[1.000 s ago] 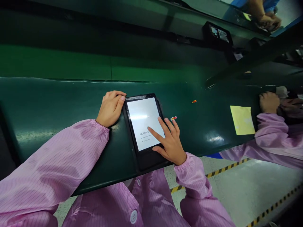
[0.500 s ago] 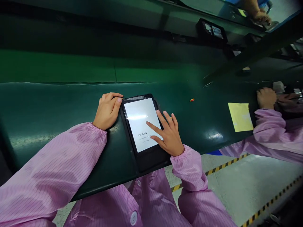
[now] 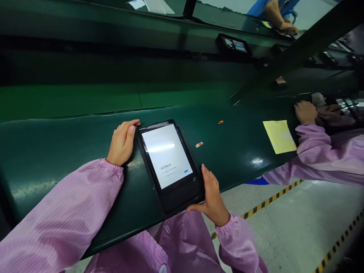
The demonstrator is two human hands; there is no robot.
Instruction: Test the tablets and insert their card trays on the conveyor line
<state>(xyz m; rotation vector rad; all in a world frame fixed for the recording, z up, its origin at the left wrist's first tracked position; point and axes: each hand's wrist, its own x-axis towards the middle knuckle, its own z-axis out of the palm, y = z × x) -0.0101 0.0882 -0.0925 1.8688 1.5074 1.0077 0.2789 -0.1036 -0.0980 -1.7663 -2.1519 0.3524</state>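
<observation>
A black tablet [image 3: 167,163] with a lit white screen reading "Hi there" lies on the dark green workbench [image 3: 71,148] in front of me. My left hand [image 3: 121,143] rests curled against the tablet's far left corner, fingertips on its top edge. My right hand [image 3: 211,195] grips the tablet's near right corner, thumb along the bottom edge and fingers up the right side. Both arms wear pink striped sleeves.
A small red and yellow sticker [image 3: 199,144] and an orange bit [image 3: 220,122] lie right of the tablet. A yellow sheet [image 3: 279,136] lies further right, beside a co-worker's hand [image 3: 305,112] in a pink sleeve. Another dark device [image 3: 233,45] sits across the bench. Hazard-striped floor [image 3: 284,227] lies below.
My right hand left the screen, where its index finger was tapping, and moved down to grip the tablet's near right corner. The left hand stayed at the far corner.
</observation>
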